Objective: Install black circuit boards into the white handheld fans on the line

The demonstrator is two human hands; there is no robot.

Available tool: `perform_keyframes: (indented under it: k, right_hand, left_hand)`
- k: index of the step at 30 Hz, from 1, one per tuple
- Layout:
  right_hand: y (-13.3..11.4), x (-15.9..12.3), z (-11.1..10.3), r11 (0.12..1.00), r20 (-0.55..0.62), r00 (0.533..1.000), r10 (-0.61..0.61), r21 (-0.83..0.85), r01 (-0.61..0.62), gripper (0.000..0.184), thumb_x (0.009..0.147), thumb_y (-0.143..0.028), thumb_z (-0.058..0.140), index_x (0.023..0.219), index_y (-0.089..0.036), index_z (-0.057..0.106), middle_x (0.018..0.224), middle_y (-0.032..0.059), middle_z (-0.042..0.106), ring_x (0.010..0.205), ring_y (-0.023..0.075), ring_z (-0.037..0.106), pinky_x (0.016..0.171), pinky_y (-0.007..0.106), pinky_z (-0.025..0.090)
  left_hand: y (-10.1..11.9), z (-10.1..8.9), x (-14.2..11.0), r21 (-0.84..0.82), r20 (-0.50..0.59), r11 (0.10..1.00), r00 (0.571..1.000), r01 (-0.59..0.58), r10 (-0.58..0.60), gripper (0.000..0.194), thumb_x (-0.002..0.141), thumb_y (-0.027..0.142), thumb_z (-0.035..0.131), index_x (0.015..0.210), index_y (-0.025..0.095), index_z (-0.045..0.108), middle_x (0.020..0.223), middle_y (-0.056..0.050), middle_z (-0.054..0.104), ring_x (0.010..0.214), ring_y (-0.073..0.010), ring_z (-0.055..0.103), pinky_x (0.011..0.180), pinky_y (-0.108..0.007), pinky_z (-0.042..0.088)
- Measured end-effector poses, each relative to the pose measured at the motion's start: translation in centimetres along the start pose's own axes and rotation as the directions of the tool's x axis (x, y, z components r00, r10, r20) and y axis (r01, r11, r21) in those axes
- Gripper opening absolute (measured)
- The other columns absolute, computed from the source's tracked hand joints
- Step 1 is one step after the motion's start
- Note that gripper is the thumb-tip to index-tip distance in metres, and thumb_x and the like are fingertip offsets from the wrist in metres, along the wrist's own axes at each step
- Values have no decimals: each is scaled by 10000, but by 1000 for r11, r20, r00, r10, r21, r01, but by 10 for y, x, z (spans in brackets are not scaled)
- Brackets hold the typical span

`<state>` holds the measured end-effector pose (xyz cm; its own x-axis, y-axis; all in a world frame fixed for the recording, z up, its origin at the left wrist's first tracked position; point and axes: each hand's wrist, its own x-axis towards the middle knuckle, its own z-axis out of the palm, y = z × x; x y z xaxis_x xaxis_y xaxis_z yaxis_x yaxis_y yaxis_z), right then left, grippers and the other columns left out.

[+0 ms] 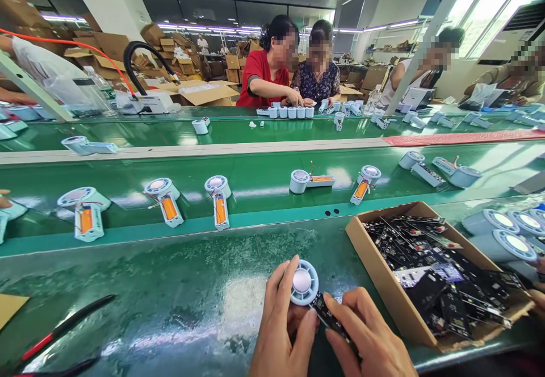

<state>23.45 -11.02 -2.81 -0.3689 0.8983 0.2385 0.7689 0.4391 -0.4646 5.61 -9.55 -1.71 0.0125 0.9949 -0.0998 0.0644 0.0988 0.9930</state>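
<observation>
In my left hand (279, 326), closed around its head, is a light blue handheld fan (303, 282) with a round white centre and a spoked rim. My right hand (370, 337) pinches a narrow black circuit board (330, 315) that lies along the fan's handle, just below the head. My fingers cover much of the handle, so I cannot tell whether the board is seated in it. Close to my right hand stands a cardboard box (370, 258) holding many loose black circuit boards (443, 292).
Fans with orange batteries (220, 209) lie along the green conveyor belt (255, 167). Red-and-black-handled pliers (63, 329) rest at lower left. Several fan heads (504, 246) sit beyond the box, near another person's hand (539, 297). Co-workers sit across the line.
</observation>
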Motion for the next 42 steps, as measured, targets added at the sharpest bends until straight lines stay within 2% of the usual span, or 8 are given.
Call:
perform_keyframes:
  k: [7,14,20,24,28,31,37,42]
  right_hand:
    - [3,1,3,992,-102,990,-94,-95,84,385,937,-196,599,1322,-194,591,923,81,646,786,213,676,703,325,608]
    - [5,-5,15,985,-171,982,-76,138,100,557,905,-147,622,1441,-232,497,1028,88,639,839,202,653,774,310,594]
    - [7,-6,14,958,-67,995,-80,270,95,708,836,-49,650,1490,-220,441,1163,114,619,955,200,678,870,280,584]
    - [11,-1,-4,892,30,998,-62,450,42,615,884,-151,648,1472,-233,488,1246,122,635,1081,219,678,935,287,564]
    - [18,-7,-32,776,135,987,84,613,-150,368,991,-245,509,1338,-249,630,1138,90,697,1022,212,686,908,310,562]
    - [18,-16,-43,706,262,955,139,650,-281,344,954,-303,591,1282,-243,674,1078,70,701,867,189,688,792,283,561]
    - [3,-7,-46,764,381,906,183,525,-375,285,867,-249,663,1138,-201,734,967,35,655,695,146,625,664,245,494]
    - [-5,0,-44,840,320,943,96,482,-249,255,888,-228,577,1107,-181,700,1013,70,659,851,202,654,794,297,512]
  left_hand:
    - [6,2,3,77,-38,996,998,45,-42,595,861,312,658,1421,391,470,1557,-55,323,770,-138,668,729,-327,602]
    - [10,5,5,110,-53,994,998,27,-22,586,854,296,630,1416,355,476,1531,-76,361,664,-99,607,645,-290,589]
    - [12,6,7,147,-63,989,998,10,0,602,827,271,630,1406,344,485,1503,-78,384,599,-68,572,578,-263,562]
    - [9,4,8,120,-67,993,998,5,3,646,776,210,633,1396,338,500,1498,-75,410,605,-68,594,603,-274,574]
    - [10,-2,9,113,2,994,1000,10,-10,678,789,208,640,1427,341,456,1494,-75,407,672,-86,613,666,-282,576]
    - [14,-6,9,154,57,988,998,26,-36,683,820,201,637,1448,359,419,1502,-60,396,745,-102,623,739,-291,572]
    - [21,-8,9,183,75,982,996,40,-54,671,839,216,638,1445,393,411,1492,-38,404,764,-106,614,779,-297,563]
    - [26,-10,13,213,136,977,990,0,-30,646,860,193,608,1442,402,420,1509,-31,380,766,-108,605,762,-293,554]
